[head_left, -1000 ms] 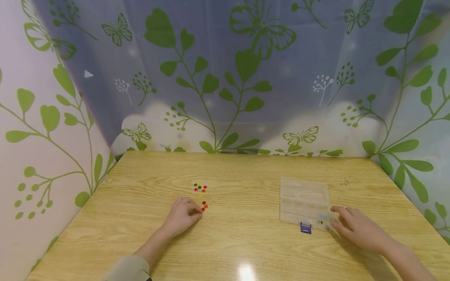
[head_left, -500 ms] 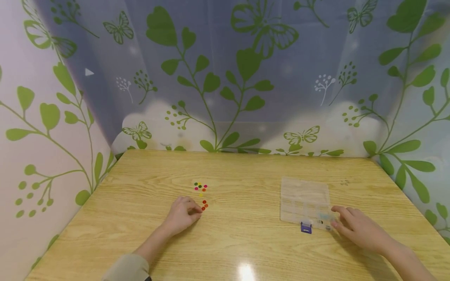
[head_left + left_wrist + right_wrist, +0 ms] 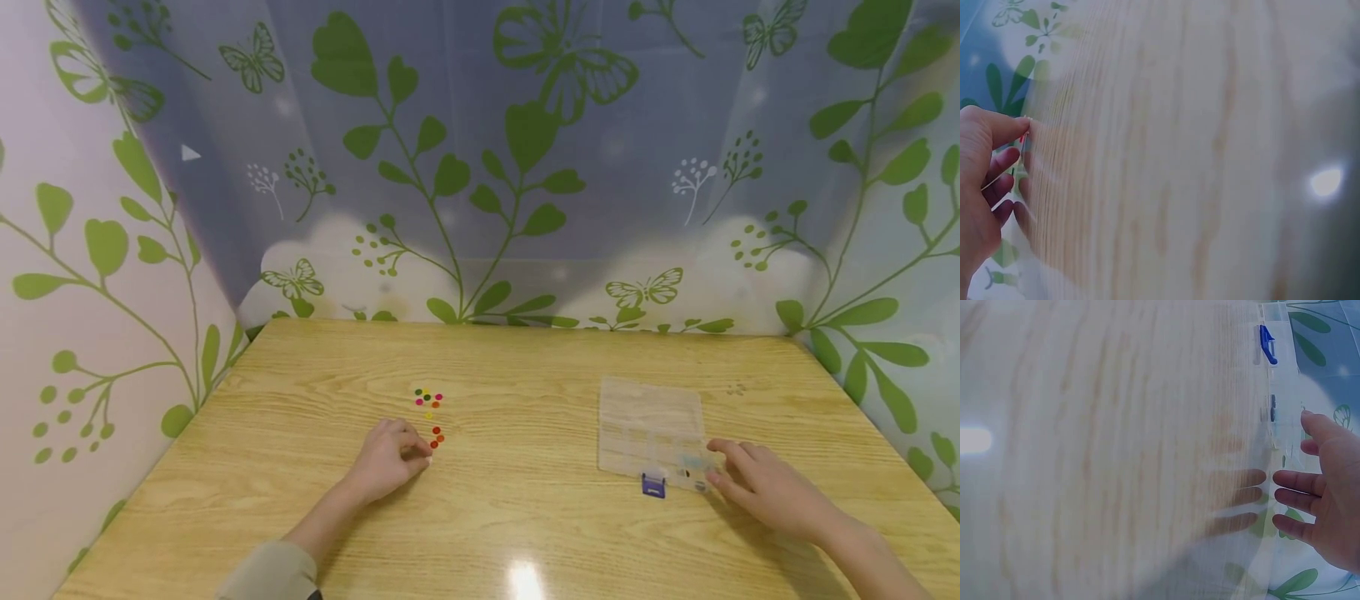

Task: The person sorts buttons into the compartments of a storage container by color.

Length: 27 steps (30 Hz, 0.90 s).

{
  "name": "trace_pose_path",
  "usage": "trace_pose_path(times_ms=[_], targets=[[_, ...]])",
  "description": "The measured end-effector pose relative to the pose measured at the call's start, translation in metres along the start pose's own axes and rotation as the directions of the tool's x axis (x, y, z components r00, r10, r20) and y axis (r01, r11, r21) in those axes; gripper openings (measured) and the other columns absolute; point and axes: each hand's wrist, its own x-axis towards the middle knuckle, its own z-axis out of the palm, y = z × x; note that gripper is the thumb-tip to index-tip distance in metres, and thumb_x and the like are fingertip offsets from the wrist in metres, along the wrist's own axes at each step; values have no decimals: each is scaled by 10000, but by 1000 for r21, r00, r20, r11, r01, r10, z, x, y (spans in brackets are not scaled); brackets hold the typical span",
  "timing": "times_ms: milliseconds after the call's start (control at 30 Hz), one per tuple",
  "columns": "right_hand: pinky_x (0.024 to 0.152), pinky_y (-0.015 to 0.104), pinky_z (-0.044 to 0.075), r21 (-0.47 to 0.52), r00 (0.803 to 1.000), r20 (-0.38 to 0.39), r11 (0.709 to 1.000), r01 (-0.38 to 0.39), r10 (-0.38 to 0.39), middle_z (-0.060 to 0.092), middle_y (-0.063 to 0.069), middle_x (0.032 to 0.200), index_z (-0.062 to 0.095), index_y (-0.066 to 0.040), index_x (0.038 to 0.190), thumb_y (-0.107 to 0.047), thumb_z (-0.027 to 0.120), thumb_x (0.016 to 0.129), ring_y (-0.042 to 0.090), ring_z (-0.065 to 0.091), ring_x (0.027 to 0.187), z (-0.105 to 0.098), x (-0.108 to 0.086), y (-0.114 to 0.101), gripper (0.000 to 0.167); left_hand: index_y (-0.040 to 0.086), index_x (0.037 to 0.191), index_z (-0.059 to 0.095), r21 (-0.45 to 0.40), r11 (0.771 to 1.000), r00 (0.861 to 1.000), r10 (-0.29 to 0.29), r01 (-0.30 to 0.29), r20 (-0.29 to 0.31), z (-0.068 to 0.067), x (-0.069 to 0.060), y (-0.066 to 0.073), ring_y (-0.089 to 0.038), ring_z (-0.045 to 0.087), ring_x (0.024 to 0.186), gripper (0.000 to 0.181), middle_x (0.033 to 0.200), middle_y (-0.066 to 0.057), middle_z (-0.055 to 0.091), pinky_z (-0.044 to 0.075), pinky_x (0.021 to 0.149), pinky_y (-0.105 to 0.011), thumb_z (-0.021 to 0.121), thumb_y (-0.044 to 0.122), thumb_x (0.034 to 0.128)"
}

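My left hand (image 3: 386, 460) is low over the wooden table, thumb and index finger brought together at the tips. A small whitish piece (image 3: 430, 458) shows between those fingertips, too small to make out; in the left wrist view the thumb hides most of the pinch. Just beyond the fingertips lie red and orange discs (image 3: 437, 431). My right hand (image 3: 772, 492) is at the right edge of a clear plastic compartment box (image 3: 630, 404), fingers relaxed and apart. Whether it touches the box I cannot tell. The box lies with its lid spread open, a blue latch (image 3: 653, 485) at the front.
A loose group of coloured discs (image 3: 427, 397) in green, yellow, pink and orange lies behind the red ones. Several tiny pale pieces (image 3: 736, 389) lie right of the box. A few small dark and bluish items (image 3: 700, 485) sit in its front right compartments. Printed curtains surround the table.
Both hands stay almost where they were. The whitish piece at my left fingertips shows a little more now. The head view has shifted very slightly.
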Motion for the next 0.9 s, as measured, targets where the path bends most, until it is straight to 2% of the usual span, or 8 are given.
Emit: trace_pose_path(times_ms=[267, 433, 667, 767, 900], targets=[[724, 459, 448, -12, 1000, 2, 1000, -2, 2, 547, 37, 941, 481, -29, 1247, -346, 543, 932, 201, 523, 857, 0, 1, 1, 451, 193, 754, 691, 22, 1000, 1000, 8, -8, 9, 2, 1, 0, -131, 443, 838, 110, 881, 83, 579, 356, 778, -356, 751, 101, 748], [721, 453, 449, -17, 1000, -4, 1000, 4, -4, 548, 34, 934, 486, -23, 1242, -337, 549, 930, 196, 523, 848, 0, 2, 0, 447, 178, 740, 649, -5, 1000, 1000, -11, 11, 23, 2, 2, 1, -134, 434, 845, 131, 880, 77, 586, 351, 781, -355, 740, 85, 755], [732, 469, 451, -14, 1000, -14, 1000, 11, -11, 559, 53, 953, 494, -13, 1233, -337, 556, 926, 215, 536, 860, -1, 1, -1, 451, 171, 712, 597, -41, 999, 999, -9, 10, 34, 2, 3, 2, -155, 442, 855, 173, 869, 64, 580, 354, 799, -371, 737, 82, 762], [723, 456, 450, -17, 1000, -17, 1000, 15, -15, 549, 37, 935, 494, -13, 1231, -334, 556, 926, 196, 523, 844, -1, 1, -1, 447, 178, 709, 584, -47, 999, 999, 6, -5, 34, 1, 3, 3, -168, 456, 889, 184, 890, 60, 579, 362, 818, -387, 728, 82, 767], [708, 440, 448, -20, 1000, -18, 1000, 18, -19, 535, 18, 908, 490, -13, 1231, -329, 551, 930, 175, 506, 824, -1, 2, 0, 440, 186, 714, 563, -52, 997, 998, 58, -57, 18, 0, 5, 5, -167, 458, 896, 197, 884, 68, 561, 369, 817, -388, 716, 77, 770]])
